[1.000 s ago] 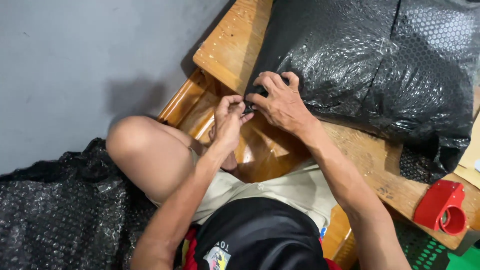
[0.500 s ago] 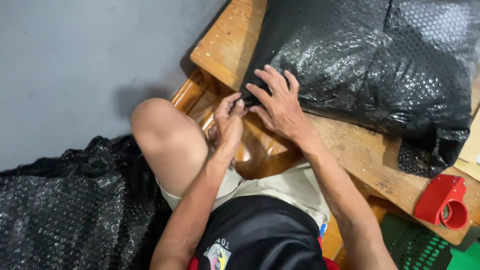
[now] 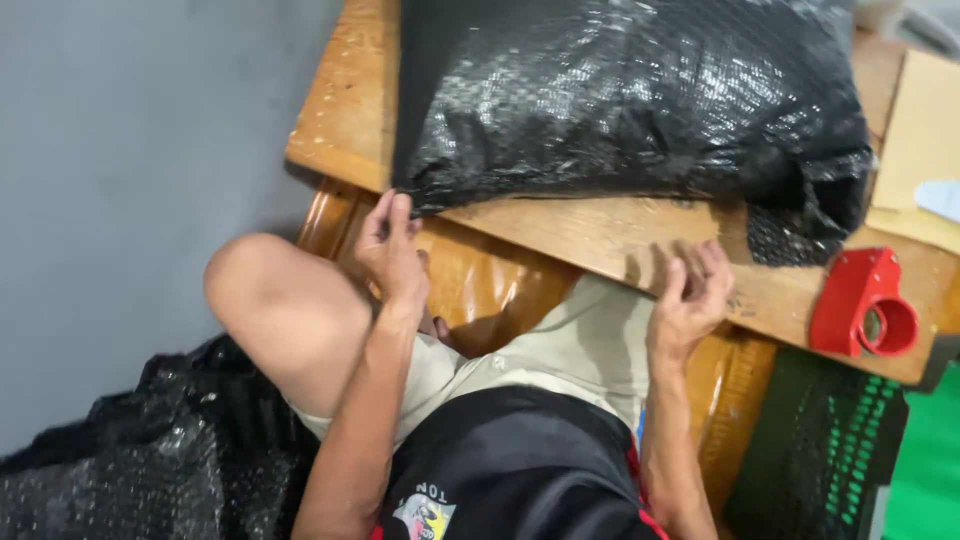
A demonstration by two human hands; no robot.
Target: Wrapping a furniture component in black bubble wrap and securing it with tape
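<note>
A bulky parcel wrapped in black bubble wrap (image 3: 620,110) lies on a wooden table (image 3: 600,235). My left hand (image 3: 390,250) is at the parcel's near left corner, fingertips touching the wrap's edge, fingers extended. Further right, my right hand (image 3: 690,295) rests on the table's front edge with fingers loosely apart and nothing in it, a little short of the parcel. I sit on a glossy wooden seat (image 3: 490,290) with my bare left knee (image 3: 270,300) raised.
A red tape dispenser (image 3: 865,305) sits on the table's right front corner. Cardboard sheets (image 3: 915,150) lie at the far right. A heap of black bubble wrap (image 3: 130,460) lies on the grey floor at left. A green crate (image 3: 850,450) stands at lower right.
Both hands were together at the parcel's corner; now my right hand has slid right along the table edge, away from the parcel. The view has shifted right and the parcel lies flatter.
</note>
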